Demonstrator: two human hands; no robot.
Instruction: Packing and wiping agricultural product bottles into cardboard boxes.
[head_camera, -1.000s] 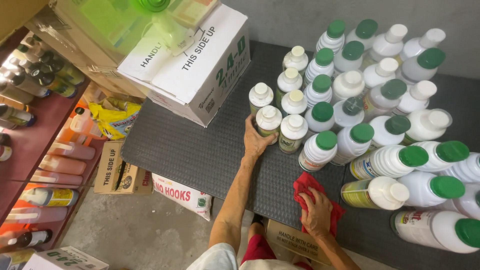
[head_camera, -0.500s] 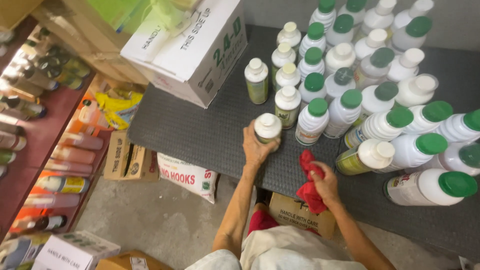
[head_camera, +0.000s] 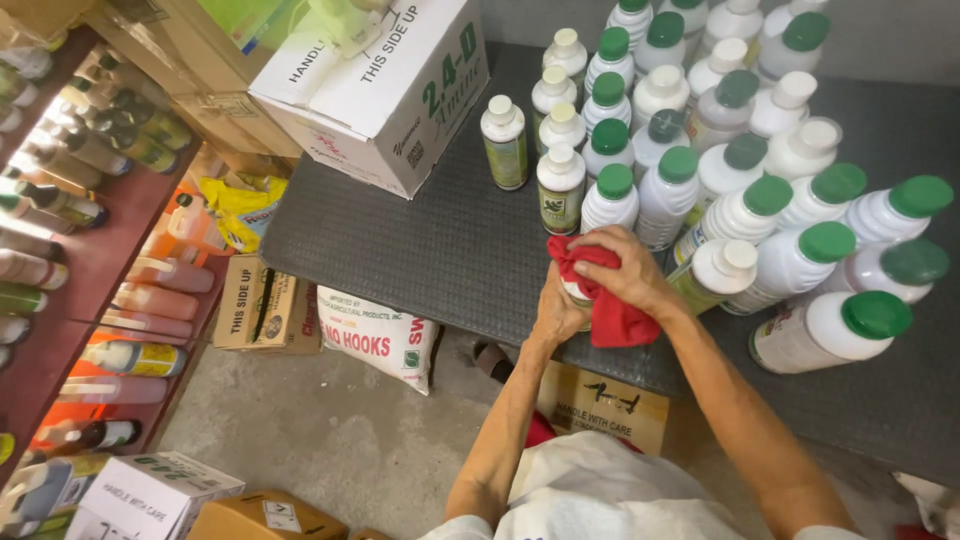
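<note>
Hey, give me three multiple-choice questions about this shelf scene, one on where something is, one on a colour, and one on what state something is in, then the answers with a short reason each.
1. Where does the large white cardboard box sit?
A. At the left end of the dark ribbed shelf mat
B. On the concrete floor
C. On top of the bottles

2. What colour is the crumpled cloth in the right hand?
A. Blue
B. Red
C. Yellow

3. What is the state of the small white-capped bottle in the left hand?
A. Standing alone, untouched
B. Lying on the floor
C. Gripped, with the cloth pressed over its top

Answers: 1 A, the box rests on the mat, left of the bottles. 2 B, the cloth is plainly red. 3 C, the left hand wraps the bottle while the right hand covers it with the cloth.
</note>
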